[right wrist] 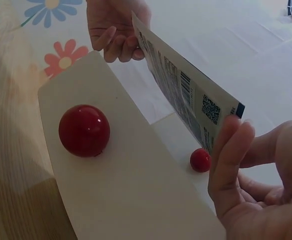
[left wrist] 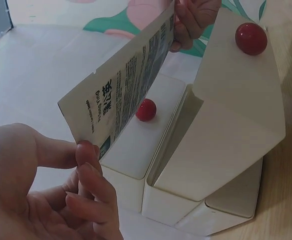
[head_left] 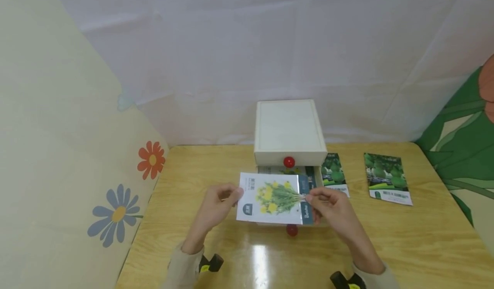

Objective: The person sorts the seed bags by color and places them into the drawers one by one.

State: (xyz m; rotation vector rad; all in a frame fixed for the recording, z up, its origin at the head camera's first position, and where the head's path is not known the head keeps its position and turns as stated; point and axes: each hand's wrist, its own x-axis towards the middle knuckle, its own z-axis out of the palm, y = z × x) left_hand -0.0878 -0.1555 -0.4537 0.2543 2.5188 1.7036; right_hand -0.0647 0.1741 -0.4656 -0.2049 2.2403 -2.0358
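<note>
A seed packet (head_left: 274, 199) with yellow flowers printed on its front is held flat above an open drawer. My left hand (head_left: 220, 205) pinches its left end between thumb and fingers. At the other end, my right hand (head_left: 335, 209) pinches the dark blue band. Both wrist views show the printed back of the packet (left wrist: 131, 82), with a barcode and a QR code on it. Below lies a white drawer box (head_left: 289, 128) with red knobs, its lower drawer (right wrist: 121, 165) pulled out. Another packet (head_left: 278, 170) is partly visible inside that drawer.
Two green seed packets lie on the wooden table (head_left: 208, 164) to the right: one packet (head_left: 335, 173) beside the box and another packet (head_left: 387, 177) farther right. White cloth (head_left: 216, 57) hangs behind, and flower-printed panels stand at both sides.
</note>
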